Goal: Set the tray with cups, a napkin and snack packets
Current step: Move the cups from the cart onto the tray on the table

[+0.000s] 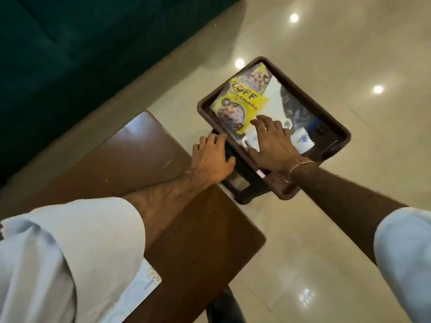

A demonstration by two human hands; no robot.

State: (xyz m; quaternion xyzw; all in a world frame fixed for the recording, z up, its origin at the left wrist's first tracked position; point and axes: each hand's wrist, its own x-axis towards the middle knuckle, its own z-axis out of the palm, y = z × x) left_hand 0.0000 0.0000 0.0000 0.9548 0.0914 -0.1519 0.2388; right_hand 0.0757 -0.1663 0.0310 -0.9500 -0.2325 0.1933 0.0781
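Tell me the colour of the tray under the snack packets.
Dark brown. The tray shows in the head view, its only view, holding yellow snack packets.

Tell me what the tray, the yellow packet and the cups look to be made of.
The tray looks like moulded brown plastic: rounded raised rim, dull sheen. The yellow packet looks like glossy printed plastic film, with glare and creases across it. The cups, one clear of the right hand, look like white glazed ceramic with a blue print, though blur leaves that open.

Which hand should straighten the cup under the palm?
Right hand: it already lies over that cup inside the tray. The left hand rests at the tray's near rim, steadying it.
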